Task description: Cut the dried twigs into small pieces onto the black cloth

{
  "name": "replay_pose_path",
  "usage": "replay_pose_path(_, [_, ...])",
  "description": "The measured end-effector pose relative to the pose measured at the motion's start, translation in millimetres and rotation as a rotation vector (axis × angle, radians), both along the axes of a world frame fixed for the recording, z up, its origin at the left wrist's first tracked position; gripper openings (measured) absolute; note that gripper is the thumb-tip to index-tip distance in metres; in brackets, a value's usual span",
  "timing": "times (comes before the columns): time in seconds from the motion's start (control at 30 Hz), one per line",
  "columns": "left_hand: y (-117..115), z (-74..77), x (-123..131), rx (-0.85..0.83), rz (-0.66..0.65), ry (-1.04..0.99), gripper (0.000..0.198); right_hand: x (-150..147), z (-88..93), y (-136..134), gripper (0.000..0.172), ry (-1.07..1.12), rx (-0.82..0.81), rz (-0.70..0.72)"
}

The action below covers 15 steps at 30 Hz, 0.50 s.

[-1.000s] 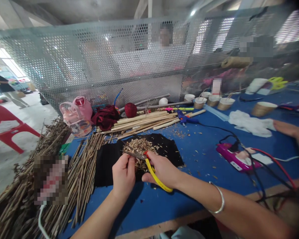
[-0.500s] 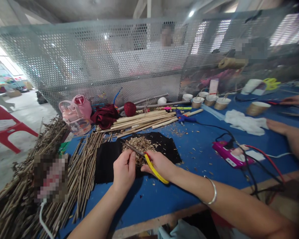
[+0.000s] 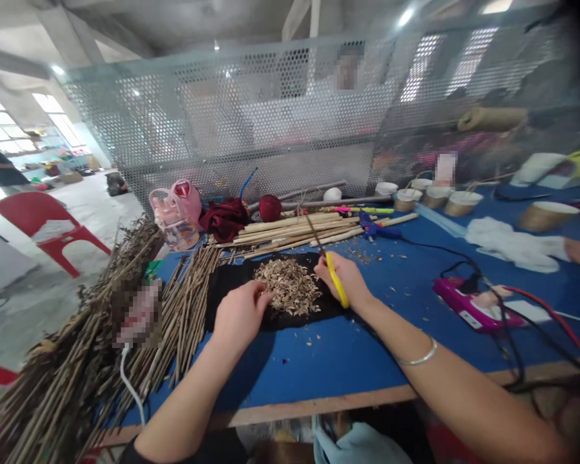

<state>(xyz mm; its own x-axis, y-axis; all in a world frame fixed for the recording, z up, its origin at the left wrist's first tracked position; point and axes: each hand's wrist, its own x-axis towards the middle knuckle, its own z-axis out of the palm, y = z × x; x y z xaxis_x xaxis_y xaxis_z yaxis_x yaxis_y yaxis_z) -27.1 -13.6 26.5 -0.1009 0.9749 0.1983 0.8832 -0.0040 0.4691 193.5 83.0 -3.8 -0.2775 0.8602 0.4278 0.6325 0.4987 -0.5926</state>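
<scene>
Head view, yellow-handled scissors (image 3: pixel 330 269), dry flaky chaff heap (image 3: pixel 287 293)

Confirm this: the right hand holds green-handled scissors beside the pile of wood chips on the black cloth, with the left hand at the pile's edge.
Not quite. The head view shows the scissors have a yellow handle, not green. The rest stands: the right hand holds them beside the pile of wood chips on the black cloth, with the left hand at the pile's edge.

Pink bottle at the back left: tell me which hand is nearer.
Left. The left hand sits at the chip pile, right of the pink bottle; the right hand, holding yellow scissors, is farther right.
</scene>
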Motion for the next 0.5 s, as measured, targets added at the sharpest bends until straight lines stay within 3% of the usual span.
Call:
replay_pose_path(0.13, [-12.1, 12.4, -61.3, -0.126, 0.258, 0.282, 0.026, 13.5, -3.4, 14.7, 0.039, 0.157, 0.022, -0.063])
replay_pose_path(0.23, [-16.3, 5.8, -99.9, -0.258, 0.316, 0.416, 0.028, 14.5, -11.7, 20.7, 0.042, 0.279, -0.017, -0.099])
replay_pose_path(0.4, [-19.5, -15.1, -116.6, -0.297, 0.322, 0.457, 0.035, 6.8, -21.5, 17.6, 0.043, 0.318, -0.073, -0.063])
replay_pose_path(0.5, [-18.2, -18.5, -117.1, -0.275, 0.343, 0.439, 0.039, 2.3, -18.5, 11.2, 0.043, 0.292, -0.082, -0.027])
